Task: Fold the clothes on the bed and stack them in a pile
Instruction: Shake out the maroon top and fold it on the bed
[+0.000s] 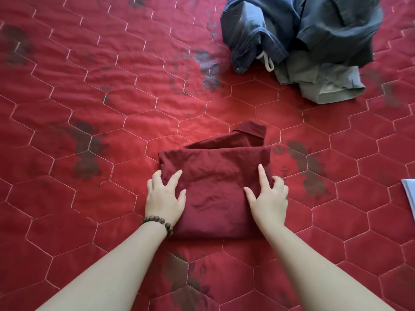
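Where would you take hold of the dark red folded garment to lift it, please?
Probably by the left and right edges of the garment, hands sliding under from each side where they rest now: the flat bundle would stay together, while its loose flap at the far end could unfold.

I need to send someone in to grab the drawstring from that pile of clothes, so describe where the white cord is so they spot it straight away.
Start at the red quilted bedspread and look to its far right corner, where the unfolded clothes heap lies. At the heap's near edge, a short white cord loops out from the blue denim garment. It is the only white, rope-like thing among blue and grey fabric.
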The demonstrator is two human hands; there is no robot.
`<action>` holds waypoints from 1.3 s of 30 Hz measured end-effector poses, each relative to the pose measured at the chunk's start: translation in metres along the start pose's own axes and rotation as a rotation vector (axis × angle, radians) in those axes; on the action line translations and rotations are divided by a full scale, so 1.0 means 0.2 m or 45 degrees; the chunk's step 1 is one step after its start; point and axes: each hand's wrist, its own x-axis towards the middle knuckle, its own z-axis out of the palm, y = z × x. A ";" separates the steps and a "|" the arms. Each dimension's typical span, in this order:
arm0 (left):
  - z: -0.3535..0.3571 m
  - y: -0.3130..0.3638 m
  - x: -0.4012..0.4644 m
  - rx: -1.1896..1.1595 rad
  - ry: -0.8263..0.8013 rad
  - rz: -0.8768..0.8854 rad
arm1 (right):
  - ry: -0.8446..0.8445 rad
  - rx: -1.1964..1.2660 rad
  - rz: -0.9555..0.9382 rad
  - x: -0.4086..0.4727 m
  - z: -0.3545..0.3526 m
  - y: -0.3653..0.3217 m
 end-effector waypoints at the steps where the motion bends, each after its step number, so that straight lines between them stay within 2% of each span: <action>1: 0.00 0.01 -0.01 -0.039 -0.023 -0.041 | -0.034 0.063 0.022 0.00 0.00 -0.01; 4: -0.01 0.03 -0.03 -0.084 -0.097 -0.098 | -0.150 0.193 0.067 -0.01 0.00 -0.03; 8: -0.02 0.03 -0.07 -0.073 -0.168 -0.044 | -0.187 0.192 -0.011 -0.06 -0.03 0.00; 14: 0.04 0.15 -0.19 0.055 -0.292 0.060 | -0.256 -0.035 -0.067 -0.13 -0.09 0.20; 21: 0.26 0.47 -0.36 0.086 -0.331 0.145 | -0.257 -0.218 -0.060 -0.13 -0.22 0.66; 33: 0.74 1.33 -0.84 0.152 -0.291 0.133 | -0.328 -0.310 -0.138 0.06 -0.56 1.72; 39: 0.82 1.50 -0.95 0.172 -0.265 0.090 | -0.348 -0.214 -0.168 0.10 -0.62 1.94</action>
